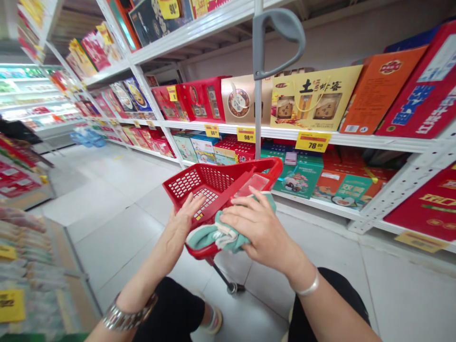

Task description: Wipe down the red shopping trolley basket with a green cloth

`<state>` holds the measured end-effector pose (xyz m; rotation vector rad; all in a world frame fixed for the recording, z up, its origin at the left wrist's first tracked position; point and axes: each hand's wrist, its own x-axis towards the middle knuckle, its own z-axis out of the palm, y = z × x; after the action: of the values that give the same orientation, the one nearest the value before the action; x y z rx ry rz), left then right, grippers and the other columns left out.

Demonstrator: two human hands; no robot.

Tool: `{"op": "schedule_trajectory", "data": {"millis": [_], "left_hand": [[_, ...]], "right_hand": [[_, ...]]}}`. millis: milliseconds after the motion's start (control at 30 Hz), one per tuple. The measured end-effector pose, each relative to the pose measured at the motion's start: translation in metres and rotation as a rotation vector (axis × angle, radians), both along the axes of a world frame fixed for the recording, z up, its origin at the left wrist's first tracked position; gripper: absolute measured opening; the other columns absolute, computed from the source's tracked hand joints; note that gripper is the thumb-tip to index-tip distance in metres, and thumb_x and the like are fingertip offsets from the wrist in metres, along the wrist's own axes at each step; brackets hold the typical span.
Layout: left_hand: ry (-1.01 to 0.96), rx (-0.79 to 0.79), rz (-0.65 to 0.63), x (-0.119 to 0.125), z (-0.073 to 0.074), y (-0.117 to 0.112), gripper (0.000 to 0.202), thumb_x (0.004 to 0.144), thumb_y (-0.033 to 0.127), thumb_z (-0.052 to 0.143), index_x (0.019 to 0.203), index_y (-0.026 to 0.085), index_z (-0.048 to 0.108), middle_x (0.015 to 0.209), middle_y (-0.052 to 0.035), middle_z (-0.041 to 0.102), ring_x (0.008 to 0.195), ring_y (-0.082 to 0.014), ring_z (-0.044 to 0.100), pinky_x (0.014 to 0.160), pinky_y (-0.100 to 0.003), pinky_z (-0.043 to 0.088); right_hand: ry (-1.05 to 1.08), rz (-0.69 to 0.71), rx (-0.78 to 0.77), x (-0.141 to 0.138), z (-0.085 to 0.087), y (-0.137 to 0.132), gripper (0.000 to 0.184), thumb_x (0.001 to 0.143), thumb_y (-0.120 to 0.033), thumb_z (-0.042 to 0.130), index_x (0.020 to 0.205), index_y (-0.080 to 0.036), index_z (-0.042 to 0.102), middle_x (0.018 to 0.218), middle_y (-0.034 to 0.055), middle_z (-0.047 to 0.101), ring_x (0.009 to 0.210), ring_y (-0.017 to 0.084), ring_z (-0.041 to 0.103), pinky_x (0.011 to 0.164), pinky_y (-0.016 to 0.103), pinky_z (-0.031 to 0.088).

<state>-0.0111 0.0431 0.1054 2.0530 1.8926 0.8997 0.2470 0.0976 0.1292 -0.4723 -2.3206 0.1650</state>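
A red plastic shopping basket [221, 202] with a perforated wall sits in front of me on a dark wheeled leg [223, 278]. A green and white cloth [210, 237] lies bunched over its near rim. My right hand [261, 230] rests on the cloth with curled fingers, holding it against the rim. My left hand [185, 216], fingers stretched out, is at the basket's left side with nothing in it. A grey loop handle [280, 42] on a thin upright pole [258, 118] stands behind the basket. The underside of my right hand is hidden.
White shelving [306, 137] with boxed goods and yellow price tags runs along the far side. A yellow gift box [317, 95] faces me. At lower left stands a display bin [67, 266] of packaged goods. Pale floor tiles [121, 237] lie between. Blue plastic bundles [87, 137] lie farther back.
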Motion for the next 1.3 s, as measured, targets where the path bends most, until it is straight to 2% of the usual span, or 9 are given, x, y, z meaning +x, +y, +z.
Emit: {"op": "schedule_trajectory", "data": {"millis": [200, 367, 467, 633, 700, 800, 933, 1133, 1300], "left_hand": [[0.226, 0.058, -0.063, 0.043, 0.020, -0.005, 0.061, 0.104, 0.052, 0.019, 0.160, 0.030, 0.031, 0.162, -0.0061, 0.042, 0.154, -0.0306, 0.029, 0.125, -0.065, 0.010], [0.449, 0.066, 0.004, 0.066, 0.024, 0.009, 0.062, 0.101, 0.056, 0.034, 0.147, 0.019, 0.054, 0.152, -0.0179, 0.052, 0.147, -0.0364, 0.042, 0.123, -0.070, 0.010], [0.470, 0.058, -0.010, 0.072, 0.026, 0.016, 0.055, 0.103, 0.051, 0.035, 0.142, 0.021, 0.058, 0.150, -0.0158, 0.056, 0.145, -0.0357, 0.044, 0.123, -0.071, 0.009], [0.465, 0.056, -0.081, 0.070, 0.031, 0.010, 0.046, 0.104, 0.041, 0.031, 0.125, 0.027, 0.070, 0.133, -0.0089, 0.070, 0.145, -0.0322, 0.046, 0.124, -0.070, 0.007], [0.461, 0.059, -0.100, 0.066, 0.034, 0.003, 0.046, 0.104, 0.039, 0.030, 0.119, 0.029, 0.073, 0.125, -0.0074, 0.075, 0.140, -0.0304, 0.052, 0.125, -0.068, 0.004], [0.435, 0.040, -0.155, 0.055, 0.036, -0.010, 0.045, 0.103, 0.041, 0.032, 0.126, 0.031, 0.069, 0.129, -0.0051, 0.073, 0.135, -0.0276, 0.057, 0.126, -0.065, 0.002], [0.392, 0.018, -0.234, 0.032, 0.035, -0.030, 0.051, 0.101, 0.046, 0.038, 0.148, 0.033, 0.053, 0.150, -0.0047, 0.057, 0.143, -0.0283, 0.048, 0.127, -0.061, 0.016], [0.385, 0.034, -0.264, 0.003, 0.033, -0.055, 0.056, 0.097, 0.045, 0.045, 0.153, 0.046, 0.041, 0.152, 0.0034, 0.053, 0.140, -0.0262, 0.051, 0.128, -0.053, 0.023], [0.390, 0.065, -0.319, -0.005, 0.035, -0.060, 0.061, 0.097, 0.044, 0.047, 0.156, 0.046, 0.032, 0.153, 0.0041, 0.052, 0.138, -0.0232, 0.053, 0.127, -0.046, 0.026]], "right_hand": [[0.081, -0.294, 0.050, 0.016, -0.017, 0.045, 0.046, 0.086, -0.012, 0.055, 0.126, -0.030, 0.069, 0.127, 0.0036, 0.072, 0.127, 0.025, 0.056, 0.121, 0.054, 0.023], [0.248, -0.548, 0.003, 0.035, -0.029, 0.075, 0.040, 0.089, -0.013, 0.053, 0.123, -0.026, 0.070, 0.127, 0.0077, 0.072, 0.122, 0.028, 0.059, 0.112, 0.052, 0.036], [0.260, -0.522, 0.005, 0.029, -0.027, 0.066, 0.040, 0.089, -0.014, 0.054, 0.124, -0.025, 0.069, 0.126, 0.0088, 0.072, 0.121, 0.027, 0.060, 0.112, 0.051, 0.038], [0.170, -0.143, -0.018, -0.009, -0.016, 0.020, 0.048, 0.086, -0.015, 0.053, 0.131, -0.025, 0.065, 0.131, 0.0077, 0.069, 0.123, 0.024, 0.060, 0.118, 0.050, 0.034], [0.157, -0.063, -0.053, -0.019, -0.013, 0.009, 0.050, 0.086, -0.017, 0.051, 0.133, -0.025, 0.064, 0.132, 0.0077, 0.069, 0.124, 0.023, 0.060, 0.120, 0.051, 0.032], [0.152, -0.081, -0.062, -0.018, -0.008, 0.009, 0.045, 0.086, -0.017, 0.052, 0.127, -0.025, 0.067, 0.126, 0.0070, 0.072, 0.120, 0.023, 0.063, 0.122, 0.052, 0.026], [0.213, -0.215, -0.060, 0.006, -0.006, 0.032, 0.035, 0.088, -0.016, 0.050, 0.115, -0.024, 0.071, 0.116, 0.0063, 0.076, 0.110, 0.022, 0.068, 0.119, 0.049, 0.031], [0.374, -0.446, -0.014, 0.054, -0.033, 0.088, 0.024, 0.093, -0.031, 0.054, 0.105, -0.022, 0.072, 0.109, 0.0098, 0.077, 0.106, 0.028, 0.070, 0.110, 0.055, 0.042], [0.439, -0.379, -0.029, 0.064, -0.039, 0.094, 0.020, 0.093, -0.032, 0.057, 0.104, -0.022, 0.070, 0.109, 0.0092, 0.077, 0.110, 0.028, 0.069, 0.114, 0.057, 0.037]]}}
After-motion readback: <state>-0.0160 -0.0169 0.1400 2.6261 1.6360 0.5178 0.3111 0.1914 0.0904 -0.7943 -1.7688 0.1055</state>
